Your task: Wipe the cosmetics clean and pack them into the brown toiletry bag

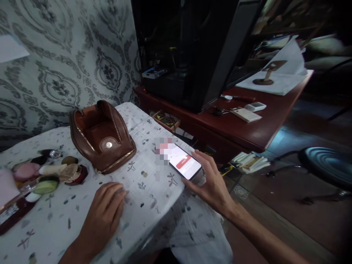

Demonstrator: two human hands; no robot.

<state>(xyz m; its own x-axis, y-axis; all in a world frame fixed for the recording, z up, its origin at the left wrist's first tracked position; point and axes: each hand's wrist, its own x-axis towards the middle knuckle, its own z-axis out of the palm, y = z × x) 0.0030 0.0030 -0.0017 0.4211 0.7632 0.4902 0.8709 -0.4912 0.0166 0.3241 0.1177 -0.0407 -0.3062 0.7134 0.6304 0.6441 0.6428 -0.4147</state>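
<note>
My right hand [210,179] grips a smartphone [185,163] by its near end, thumb along one edge and fingers along the other. The phone's lit screen faces up, just over the table's right edge; part of it is blurred out. On the patterned white cloth rests my left hand [106,209], palm down, its fingers loosely bent and nothing visible in them. Beyond it stands a brown leather bag [110,152] with its mouth open and a round metal snap at the front. Cosmetics, among them a green-lidded round jar [46,185], lie left of my left hand.
A dark red desk [239,128] carries a large black cabinet-like case [189,55], a small white box [246,114] and a wooden stand [265,75] on paper. Below are a stack of papers [250,162] and a round dark stool [327,165]. Patterned wallpaper [63,66] rises behind the table.
</note>
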